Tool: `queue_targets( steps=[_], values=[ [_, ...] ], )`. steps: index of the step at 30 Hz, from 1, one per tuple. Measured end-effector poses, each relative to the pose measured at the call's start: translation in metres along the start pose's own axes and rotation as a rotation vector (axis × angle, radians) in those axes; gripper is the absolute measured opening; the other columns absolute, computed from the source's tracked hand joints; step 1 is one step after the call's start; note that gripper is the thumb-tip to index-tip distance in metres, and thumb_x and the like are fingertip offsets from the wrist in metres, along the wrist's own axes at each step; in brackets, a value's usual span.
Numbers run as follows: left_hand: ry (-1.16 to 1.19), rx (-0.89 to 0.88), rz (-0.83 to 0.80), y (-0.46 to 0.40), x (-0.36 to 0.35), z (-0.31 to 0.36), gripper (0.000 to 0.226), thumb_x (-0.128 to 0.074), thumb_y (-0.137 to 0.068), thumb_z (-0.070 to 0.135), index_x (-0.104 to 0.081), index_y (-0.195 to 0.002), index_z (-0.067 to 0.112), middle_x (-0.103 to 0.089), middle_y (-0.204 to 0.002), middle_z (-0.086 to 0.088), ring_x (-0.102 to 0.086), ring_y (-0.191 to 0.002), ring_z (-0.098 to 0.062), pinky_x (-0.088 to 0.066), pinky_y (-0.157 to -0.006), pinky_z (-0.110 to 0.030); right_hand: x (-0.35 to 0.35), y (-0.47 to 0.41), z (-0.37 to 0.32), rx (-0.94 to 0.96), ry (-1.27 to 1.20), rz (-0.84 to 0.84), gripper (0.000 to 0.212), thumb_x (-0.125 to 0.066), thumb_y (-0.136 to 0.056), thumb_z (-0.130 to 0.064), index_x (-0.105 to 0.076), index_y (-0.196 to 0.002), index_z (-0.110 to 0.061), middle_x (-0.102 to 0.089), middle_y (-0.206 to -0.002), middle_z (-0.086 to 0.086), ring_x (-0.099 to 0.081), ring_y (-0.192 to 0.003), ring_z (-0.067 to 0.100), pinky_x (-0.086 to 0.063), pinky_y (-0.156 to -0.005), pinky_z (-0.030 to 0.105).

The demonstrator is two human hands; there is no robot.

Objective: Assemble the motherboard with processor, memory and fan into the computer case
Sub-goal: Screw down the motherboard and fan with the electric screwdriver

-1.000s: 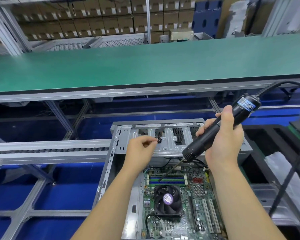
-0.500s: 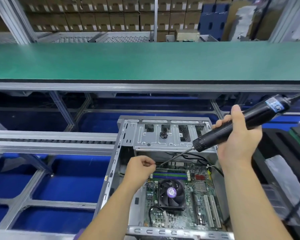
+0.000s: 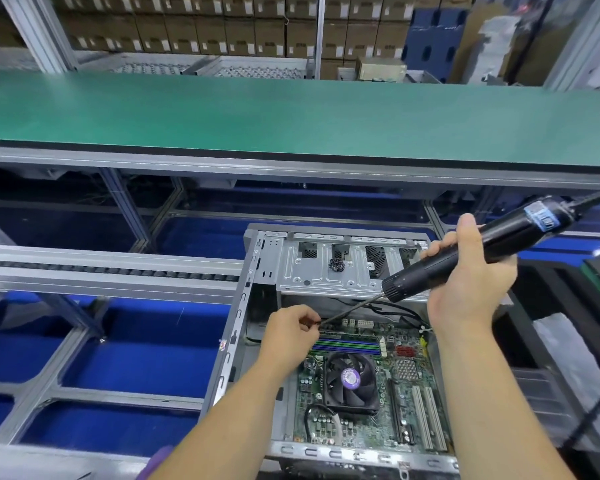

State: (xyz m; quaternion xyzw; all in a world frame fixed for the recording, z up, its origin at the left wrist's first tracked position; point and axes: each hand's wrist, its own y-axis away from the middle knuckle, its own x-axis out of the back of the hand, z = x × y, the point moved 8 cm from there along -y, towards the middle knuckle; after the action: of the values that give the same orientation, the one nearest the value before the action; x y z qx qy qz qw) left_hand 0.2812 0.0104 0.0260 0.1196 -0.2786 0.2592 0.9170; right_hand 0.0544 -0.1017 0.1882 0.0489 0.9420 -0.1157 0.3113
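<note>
Right hand (image 3: 471,285) grips the electric screwdriver (image 3: 465,252); left hand (image 3: 291,336) pinches at its bit tip (image 3: 321,322), just above the motherboard (image 3: 364,386) in the case (image 3: 243,306)

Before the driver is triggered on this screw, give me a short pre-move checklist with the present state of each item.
1. Right hand grips the driver: ok.
2. Left hand pinched at the bit tip, steadying it: ok.
3. Screw seated on the bit: cannot tell, the fingers hide it.
4. Bit square to the motherboard: not ok, the driver is steeply tilted.
5. Fan and memory mounted on the board: ok.
6. Cables behind the board away from the bit: ok.
</note>
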Motion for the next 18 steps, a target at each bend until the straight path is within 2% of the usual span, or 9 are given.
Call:
queue_targets(
  steps=[2,4,8,10,12,14,16,18],
  values=[
    [-0.089,0.067,0.021,-0.002,0.003,-0.011,0.020,-0.063,-0.090,0.007,-0.075,-0.099,0.020,-0.069,-0.087,0.008,-0.065,-0.078,-0.008,-0.052,-0.071,-0.020,0.000,0.000,0.001,-0.006,0.001,-0.005,0.038,-0.080,-0.079,-0.031,-0.051,-0.100,-0.020,-0.057,-0.071,0.003,-0.055,-0.056,0.020,-0.052,-0.066,0.039],
    [-0.171,0.183,0.027,-0.004,0.006,-0.029,0.024,-0.058,-0.091,0.001,-0.074,-0.105,0.012,-0.071,-0.103,-0.002,-0.064,-0.092,-0.016,-0.047,-0.077,-0.022,0.000,0.000,0.002,-0.013,0.003,-0.014,0.036,-0.080,-0.079,-0.031,-0.052,-0.097,-0.020,-0.057,-0.071,0.003,-0.055,-0.057,0.021,-0.051,-0.066,0.040],
    [-0.245,0.408,-0.044,0.002,0.004,-0.060,0.016,-0.058,-0.090,0.001,-0.067,-0.104,0.000,-0.068,-0.097,-0.013,-0.064,-0.088,-0.024,-0.046,-0.070,-0.026,0.001,0.000,0.003,-0.014,0.018,-0.013,0.035,-0.079,-0.081,-0.030,-0.051,-0.097,-0.018,-0.056,-0.072,0.004,-0.054,-0.056,0.021,-0.050,-0.065,0.040],
    [-0.314,0.468,-0.113,0.006,0.000,-0.068,0.013,-0.058,-0.090,0.004,-0.062,-0.102,0.003,-0.066,-0.097,-0.013,-0.064,-0.087,-0.027,-0.048,-0.067,-0.029,0.002,0.000,0.005,-0.024,0.017,-0.011,0.035,-0.079,-0.081,-0.030,-0.051,-0.098,-0.017,-0.055,-0.073,0.005,-0.053,-0.057,0.021,-0.049,-0.065,0.040],
    [-0.310,0.507,-0.132,0.007,-0.004,-0.073,0.009,-0.055,-0.090,0.007,-0.057,-0.099,0.005,-0.059,-0.089,-0.010,-0.059,-0.077,-0.025,-0.045,-0.061,-0.026,0.004,0.000,0.007,-0.042,0.007,-0.007,0.035,-0.079,-0.080,-0.029,-0.051,-0.098,-0.016,-0.054,-0.076,0.007,-0.053,-0.058,0.022,-0.048,-0.066,0.041],
    [-0.133,0.588,-0.112,0.008,-0.008,-0.079,0.010,-0.050,-0.090,0.004,-0.056,-0.099,0.002,-0.057,-0.078,-0.014,-0.053,-0.061,-0.025,-0.041,-0.054,-0.026,0.005,-0.001,0.009,-0.048,0.011,-0.007,0.031,-0.078,-0.082,-0.027,-0.052,-0.096,-0.017,-0.053,-0.076,0.007,-0.052,-0.058,0.022,-0.047,-0.066,0.042],
    [0.201,0.765,-0.056,0.013,-0.013,-0.088,0.011,-0.043,-0.089,-0.002,-0.053,-0.092,0.000,-0.054,-0.062,-0.015,-0.047,-0.046,-0.021,-0.037,-0.046,-0.023,0.007,-0.003,0.010,-0.044,0.018,-0.004,0.027,-0.076,-0.087,-0.024,-0.052,-0.096,-0.017,-0.054,-0.074,0.005,-0.052,-0.057,0.021,-0.048,-0.065,0.041],
    [0.478,0.947,-0.001,0.022,-0.021,-0.097,0.015,-0.039,-0.091,0.000,-0.052,-0.086,0.003,-0.051,-0.054,-0.010,-0.043,-0.043,-0.018,-0.035,-0.044,-0.018,0.007,-0.004,0.012,-0.041,0.022,-0.002,0.024,-0.074,-0.089,-0.022,-0.052,-0.098,-0.017,-0.055,-0.072,0.003,-0.054,-0.057,0.020,-0.049,-0.063,0.039]
  ],
)
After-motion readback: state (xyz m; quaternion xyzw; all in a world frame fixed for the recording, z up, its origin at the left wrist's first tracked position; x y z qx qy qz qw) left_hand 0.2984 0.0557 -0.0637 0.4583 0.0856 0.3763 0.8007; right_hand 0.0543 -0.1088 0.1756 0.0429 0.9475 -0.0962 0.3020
